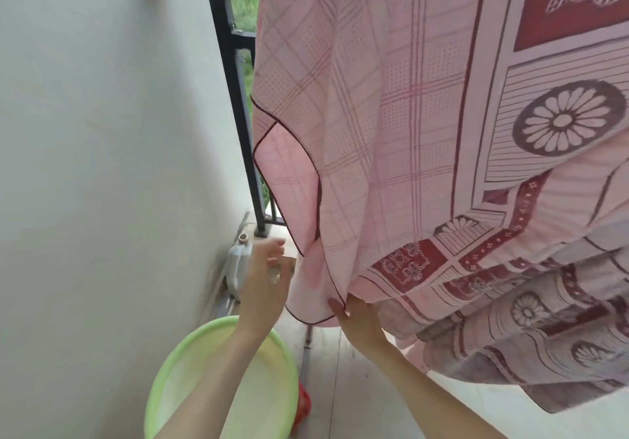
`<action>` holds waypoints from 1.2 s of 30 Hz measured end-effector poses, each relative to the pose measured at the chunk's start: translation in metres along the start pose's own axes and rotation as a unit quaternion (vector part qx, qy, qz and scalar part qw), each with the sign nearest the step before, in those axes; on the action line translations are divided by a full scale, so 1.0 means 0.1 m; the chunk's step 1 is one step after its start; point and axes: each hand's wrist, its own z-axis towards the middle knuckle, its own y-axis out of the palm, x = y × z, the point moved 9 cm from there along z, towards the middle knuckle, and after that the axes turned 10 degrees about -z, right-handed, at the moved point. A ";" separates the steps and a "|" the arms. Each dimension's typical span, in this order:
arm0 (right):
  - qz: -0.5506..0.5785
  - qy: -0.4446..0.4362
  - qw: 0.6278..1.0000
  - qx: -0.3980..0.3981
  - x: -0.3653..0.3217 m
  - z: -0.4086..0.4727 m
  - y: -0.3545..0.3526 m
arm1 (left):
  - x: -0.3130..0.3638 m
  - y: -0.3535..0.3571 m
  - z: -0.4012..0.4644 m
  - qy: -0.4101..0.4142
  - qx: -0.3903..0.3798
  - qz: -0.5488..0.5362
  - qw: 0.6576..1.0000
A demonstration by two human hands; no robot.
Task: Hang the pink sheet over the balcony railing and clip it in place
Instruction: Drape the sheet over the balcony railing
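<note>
The pink sheet (391, 132) hangs draped over the black balcony railing (235, 98), covering most of the right side of the view; its checked pale side faces the camera, with dark red panels and round flower motifs further right, and a thin dark hem runs along its folded left edge; the lower folds bunch and sag toward the floor on the right

The right hand (357, 319) reaches up from below and holds the sheet at its bottom edge, just where the hem curves round the lowest hanging corner; the thumb lies against the front of the cloth and the fingers go behind it (they are hidden by the fabric), so the cloth sits pinched directly above the hand, with the rest of the sheet rising up and away to the right of it

The left hand (265, 282) hovers just left of the hanging corner, apart from the sheet, its fingers loosely spread and slightly blurred, holding nothing

Below the left forearm sits a light green basin (177, 380) on the tiled floor, close to the white wall (102, 132); something red (303, 404) peeks out beside the basin's right rim; a whitish plastic jug (238, 261) stands in the corner at the foot of the railing post, partly behind the left hand
</note>
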 end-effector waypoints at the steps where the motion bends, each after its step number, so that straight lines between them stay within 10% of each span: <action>1: 0.044 -0.008 0.999 -0.019 -0.01 -0.01 0.03 | -0.08 0.10 -0.10 0.013 -0.045 0.034 0.998; 5: 0.177 0.004 0.980 -0.093 0.01 -0.18 0.05 | -0.60 0.56 -0.49 -0.080 -0.275 0.112 0.951; 10: 0.267 0.084 0.951 -0.131 0.18 -0.41 0.03 | -0.69 0.84 -0.76 -0.091 -0.346 0.141 0.923; 17: 0.366 0.123 0.909 -0.159 0.26 -0.56 0.02 | -0.63 0.82 -0.96 -0.203 -0.150 -0.042 0.967; 22: 0.432 0.147 0.880 -0.133 0.44 -0.60 -0.04 | -0.79 0.31 -0.92 -0.285 0.038 -0.265 0.920; 36: 0.200 0.099 0.973 -0.056 1.15 -0.89 -0.73 | -0.77 0.05 -1.59 -0.303 0.143 0.124 0.934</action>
